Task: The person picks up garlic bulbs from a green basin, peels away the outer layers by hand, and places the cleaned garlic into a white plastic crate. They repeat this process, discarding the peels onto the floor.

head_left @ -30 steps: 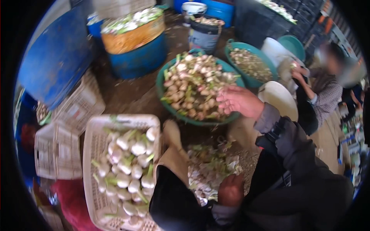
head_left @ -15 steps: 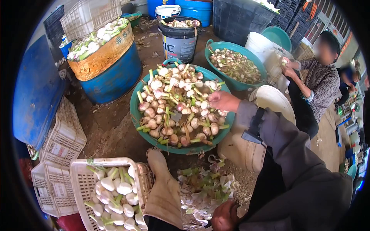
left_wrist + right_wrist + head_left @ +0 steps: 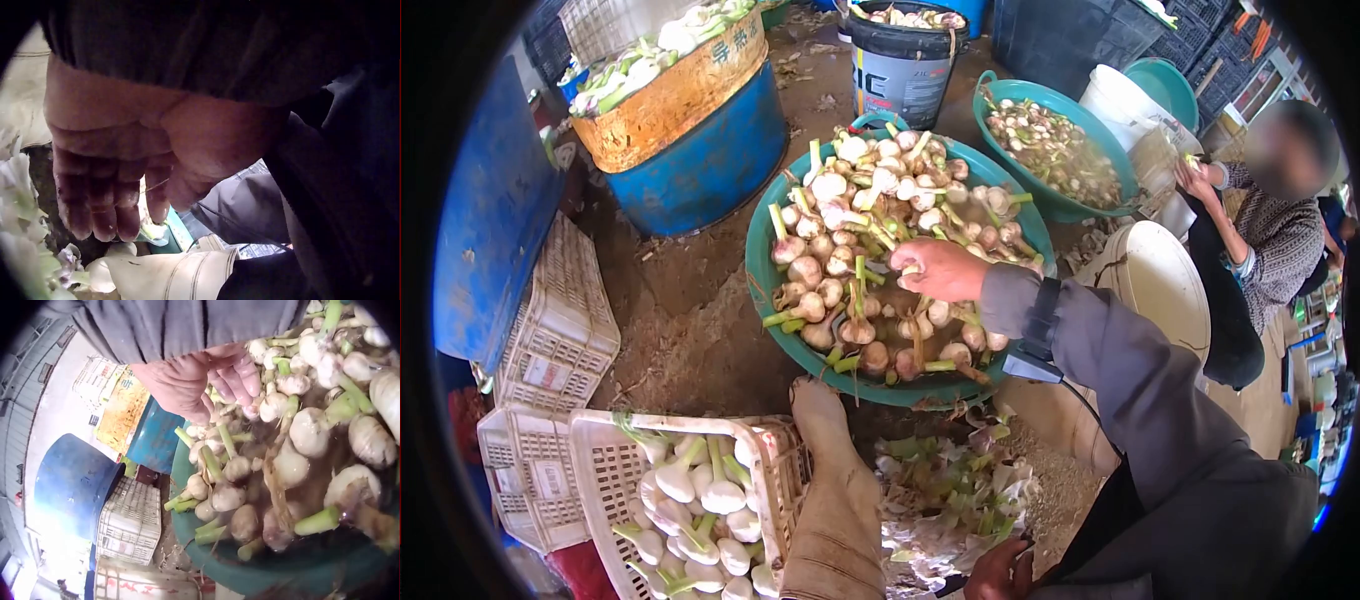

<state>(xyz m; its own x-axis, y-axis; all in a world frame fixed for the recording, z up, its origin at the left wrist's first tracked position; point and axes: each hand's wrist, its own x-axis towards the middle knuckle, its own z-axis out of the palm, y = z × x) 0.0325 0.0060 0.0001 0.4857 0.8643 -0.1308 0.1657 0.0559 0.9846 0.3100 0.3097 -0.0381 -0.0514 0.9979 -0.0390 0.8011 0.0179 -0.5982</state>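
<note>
My right hand (image 3: 942, 270) reaches over a green tub (image 3: 762, 322) heaped with garlic bulbs (image 3: 858, 330) in murky water. In the right wrist view its thumb and fingers (image 3: 240, 386) stand apart, fingertips right at a pinkish bulb (image 3: 250, 411). Bulbs there have cut green stems and dirty skins. My left hand (image 3: 997, 572) hangs low by my legs, above a pile of garlic peelings (image 3: 950, 490). Its palm and loosely straight fingers (image 3: 102, 206) show in the left wrist view, holding nothing visible.
A white crate (image 3: 586, 470) of cleaned garlic stands left of my boot (image 3: 830, 470). Beyond the tub are a grey bucket (image 3: 905, 85) and another green tub (image 3: 1128, 195). A pale bucket (image 3: 1165, 290) stands at right, near a seated person (image 3: 1280, 245). Blue barrels (image 3: 700, 160) are at left.
My right hand has lowered and moved left, deeper over the garlic tub. My left hand stays low by my legs. The head view has tilted and shifted.
</note>
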